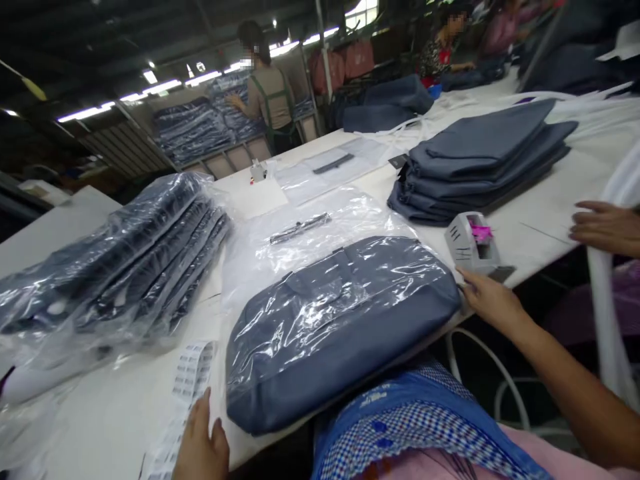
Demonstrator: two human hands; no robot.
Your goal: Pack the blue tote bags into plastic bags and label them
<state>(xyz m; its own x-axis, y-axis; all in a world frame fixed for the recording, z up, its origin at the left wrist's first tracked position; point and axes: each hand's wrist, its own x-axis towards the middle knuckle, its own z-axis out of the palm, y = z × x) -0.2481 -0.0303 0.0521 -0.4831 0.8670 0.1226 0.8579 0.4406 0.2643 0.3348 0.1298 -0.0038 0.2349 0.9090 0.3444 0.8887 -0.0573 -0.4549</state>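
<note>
At the near edge of the white-topped bench [95, 423], one smooth blue-grey bag [360, 353] lies flat before the person, long side toward the body. A clear, glossy plastic sleeve [357, 207] covers its upper part and runs on, creased, toward the far side. Lower band of the bag looks matte; cannot tell whether plastic reaches it.

Left hand [203, 440]: off the bag, fingers apart, gripping nothing visible, at a white paper strip of printed labels [193, 367]; touching or just above it, unclear. Right hand [493, 303]: fingertips at the bag's right end; whether they pinch or only rest there, cannot tell.

Progress, judged from the layout: part-way on this piece. Bag seems largely sleeved; closing the sleeve looks undone, and no label can be made out on it. To the left, a pile of blue-grey bags in clear wrap [130, 247] reads as finished or nearly so. To the right, a stack of unwrapped blue-grey bags [480, 160], several deep, reads as work left.

Between stack and right hand: a pale grey boxy dispenser with a bright pink piece [457, 243]. A co-worker's hand [607, 227] shows at the right edge; its grip is unclear.
</note>
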